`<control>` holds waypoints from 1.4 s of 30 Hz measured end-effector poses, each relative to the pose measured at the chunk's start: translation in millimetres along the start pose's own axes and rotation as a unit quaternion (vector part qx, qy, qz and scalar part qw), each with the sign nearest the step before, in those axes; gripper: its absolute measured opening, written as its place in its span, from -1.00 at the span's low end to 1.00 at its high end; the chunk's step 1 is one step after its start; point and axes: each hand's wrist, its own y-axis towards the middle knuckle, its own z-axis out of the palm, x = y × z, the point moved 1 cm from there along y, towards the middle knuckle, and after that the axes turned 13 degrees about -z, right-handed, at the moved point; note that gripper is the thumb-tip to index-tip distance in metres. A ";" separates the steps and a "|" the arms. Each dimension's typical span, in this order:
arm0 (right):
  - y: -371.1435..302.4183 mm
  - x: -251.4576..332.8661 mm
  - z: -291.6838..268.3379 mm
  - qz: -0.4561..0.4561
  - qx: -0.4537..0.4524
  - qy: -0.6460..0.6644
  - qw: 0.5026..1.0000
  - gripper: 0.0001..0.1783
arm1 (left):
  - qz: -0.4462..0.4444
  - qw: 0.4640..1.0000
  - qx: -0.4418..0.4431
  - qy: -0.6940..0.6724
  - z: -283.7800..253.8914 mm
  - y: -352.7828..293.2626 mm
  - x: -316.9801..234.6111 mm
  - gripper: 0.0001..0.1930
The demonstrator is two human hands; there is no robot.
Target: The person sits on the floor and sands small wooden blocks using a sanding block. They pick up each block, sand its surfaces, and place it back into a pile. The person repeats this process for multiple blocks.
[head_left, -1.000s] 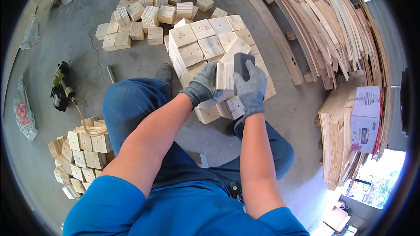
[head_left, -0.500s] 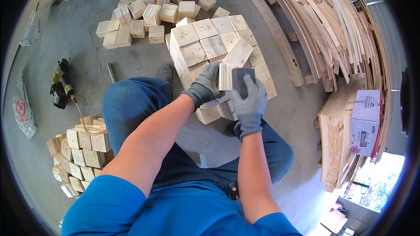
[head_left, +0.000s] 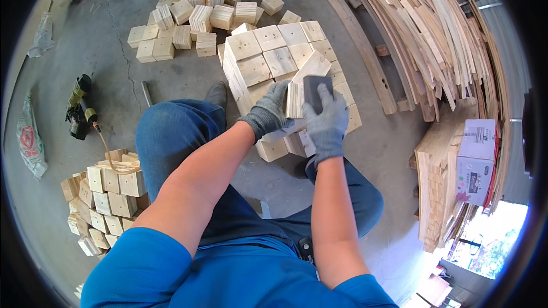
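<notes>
My left hand (head_left: 270, 106), in a grey knit glove, is closed round the left side of a plywood block (head_left: 295, 100), whose layered edge faces up. My right hand (head_left: 329, 125), gloved too, grips a dark grey sanding block (head_left: 314, 92) that lies against the plywood block's right part. Its fingers partly cover the sanding block. Both hands are over the near part of a pile of square wooden blocks (head_left: 279, 61) between my legs. One block (head_left: 313, 67) lies at a slant on top of that pile, just beyond the sanding block.
Loose wooden blocks (head_left: 200, 18) lie scattered at the far left, and another pile (head_left: 112, 202) is beside my left knee. A nail gun (head_left: 79, 108) with a hose rests on the floor. Long wood strips (head_left: 419, 40) and a carton (head_left: 476, 154) stand on the right.
My right hand and the sanding block have moved slightly away from me, up along the plywood block. My left hand keeps its hold in nearly the same place.
</notes>
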 end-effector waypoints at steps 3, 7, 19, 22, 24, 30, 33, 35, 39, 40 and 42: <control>-40.7 19.2 -9.0 -0.032 -0.005 -0.011 0.999 -0.23 | -0.008 1.000 0.007 -0.011 0.3 1.3 -2.3 0.15; -72.3 29.5 -15.9 -0.026 0.021 -0.010 0.999 -0.21 | -0.007 1.000 0.015 -0.019 -1.2 -0.2 -7.2 0.17; 42.6 23.5 2.6 0.013 0.028 0.008 0.999 -0.23 | -0.029 0.999 0.012 -0.011 3.1 0.5 1.1 0.22; 44.4 19.6 4.7 0.019 0.023 0.001 1.000 -0.25 | -0.039 0.999 0.025 -0.027 -2.7 -2.9 -9.8 0.22; 31.6 20.2 3.8 0.016 0.006 -0.002 1.000 -0.25 | -0.033 0.999 0.023 -0.021 -4.0 -5.8 -15.2 0.22; -40.1 42.2 -14.9 -0.022 0.030 0.009 0.999 -0.22 | -0.019 0.997 0.010 -0.067 2.4 1.6 -0.8 0.04; -69.6 40.4 -17.9 -0.040 0.020 0.012 0.999 -0.20 | 0.016 0.997 -0.001 -0.078 3.3 2.0 -5.0 0.02; -73.7 39.0 -17.6 -0.051 0.017 0.016 0.998 -0.19 | 0.023 0.996 -0.005 -0.082 2.6 0.8 -6.3 0.01; -62.0 39.8 -17.4 -0.038 0.022 0.013 0.999 -0.22 | 0.006 0.997 0.006 -0.074 -1.4 -1.4 -12.5 0.02; -53.8 40.1 -15.0 -0.031 0.023 0.011 0.999 -0.23 | 0.000 0.997 0.011 -0.071 -2.6 -2.0 -14.0 0.03; -30.3 39.7 -7.4 -0.043 0.006 0.018 0.999 -0.25 | 0.015 0.994 -0.002 -0.105 9.9 3.1 9.7 0.07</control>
